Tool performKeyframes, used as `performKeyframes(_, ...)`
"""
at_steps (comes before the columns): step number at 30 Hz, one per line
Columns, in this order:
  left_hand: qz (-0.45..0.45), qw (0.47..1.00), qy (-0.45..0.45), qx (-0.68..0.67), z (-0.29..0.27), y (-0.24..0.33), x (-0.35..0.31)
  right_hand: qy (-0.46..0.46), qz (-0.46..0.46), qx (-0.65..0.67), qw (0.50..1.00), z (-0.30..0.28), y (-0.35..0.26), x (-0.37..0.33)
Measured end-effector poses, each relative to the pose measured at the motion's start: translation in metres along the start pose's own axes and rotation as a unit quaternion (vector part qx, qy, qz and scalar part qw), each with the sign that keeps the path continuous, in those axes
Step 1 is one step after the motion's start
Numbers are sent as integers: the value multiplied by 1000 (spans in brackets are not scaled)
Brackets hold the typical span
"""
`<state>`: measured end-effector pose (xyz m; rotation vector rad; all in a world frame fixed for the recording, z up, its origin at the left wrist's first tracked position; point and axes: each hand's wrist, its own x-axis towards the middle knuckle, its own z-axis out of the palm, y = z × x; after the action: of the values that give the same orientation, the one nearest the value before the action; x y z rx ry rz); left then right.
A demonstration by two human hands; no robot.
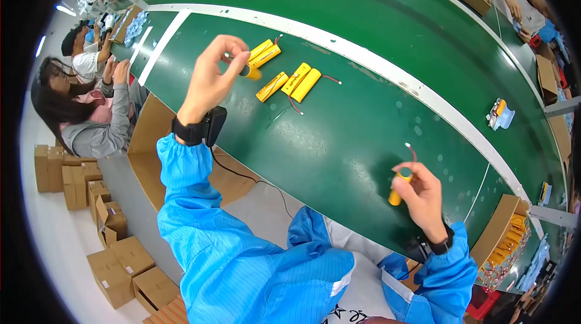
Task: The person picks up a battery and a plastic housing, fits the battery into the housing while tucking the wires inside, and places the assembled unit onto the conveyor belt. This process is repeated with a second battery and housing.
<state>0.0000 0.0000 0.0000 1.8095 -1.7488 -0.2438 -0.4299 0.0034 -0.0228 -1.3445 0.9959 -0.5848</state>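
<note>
My left hand (216, 72) is raised over the far left of the green table, closed in a pinch on a yellow cylindrical battery (253, 74). Beside it lie several more yellow batteries: one pack (266, 53) just behind the fingers, a slanted one (272, 86), and a wider pack (302, 83) with thin red leads ending in white plugs. At the right, my right hand (422, 197) grips another yellow battery (395, 195) between thumb and fingers, its end facing up. A red lead with a white plug (408, 145) sticks out beyond that hand.
A cardboard box of wired yellow batteries (505, 239) stands at the right edge. Beyond a white rail (363, 54) runs a green belt carrying a blue-and-yellow part (500, 114). An open carton (151, 142) is by my left arm. Co-workers sit left and far right.
</note>
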Motion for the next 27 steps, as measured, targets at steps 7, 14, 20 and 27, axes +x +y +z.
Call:
performKeyframes(7,-51,933,-60,-351,29,48,-10,-58,-41,116,991,44,23,61)
performKeyframes(14,-51,979,-66,-187,110,63,15,-72,-72,105,989,42,35,71)
performKeyframes(20,7,995,44,-95,80,55,17,-62,-170,-32,983,33,41,73)
performKeyframes(27,-93,990,-65,78,40,5,-7,-55,-228,-81,969,38,34,71)
